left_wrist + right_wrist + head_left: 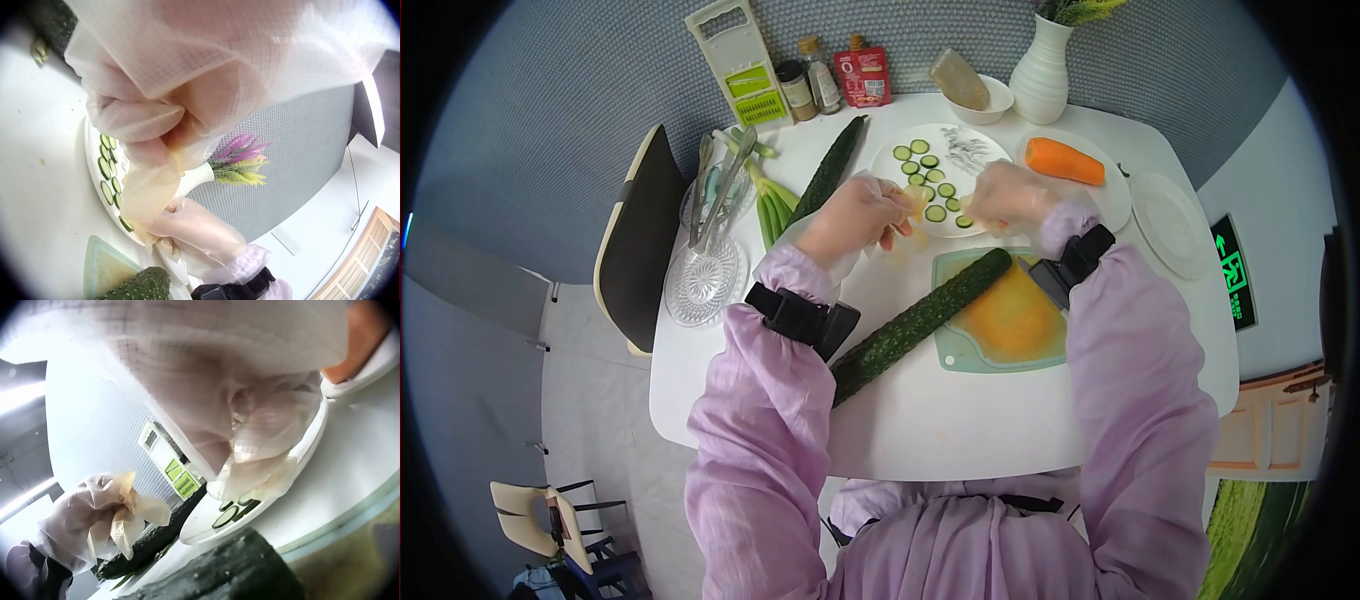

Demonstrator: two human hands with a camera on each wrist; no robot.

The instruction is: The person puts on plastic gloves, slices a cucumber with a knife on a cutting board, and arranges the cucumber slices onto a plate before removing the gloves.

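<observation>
Clear loose gloves cover both hands, with yellow-tinged plastic hanging past the fingertips. My left hand (855,220), fingers curled, is over the table left of the white plate (884,160). The right hand (1012,195) has bent fingers above the plate's right edge; a gap separates the hands. No object shows in either hand. Several cucumber slices (936,213) lie on the plate, some also visible below the right hand (240,434) in the right wrist view. A whole cucumber (920,320) lies diagonally below the hands, its upper end across the green board (950,352).
Another cucumber (832,170) and green onions (772,208) lie at left, near tongs (725,190) and glass dishes (705,283). A peeled carrot (1063,160) is on a plate at right. Behind stand a grater (740,60), bottles, a red pouch (863,78), a bowl (990,110) and a vase (1040,75).
</observation>
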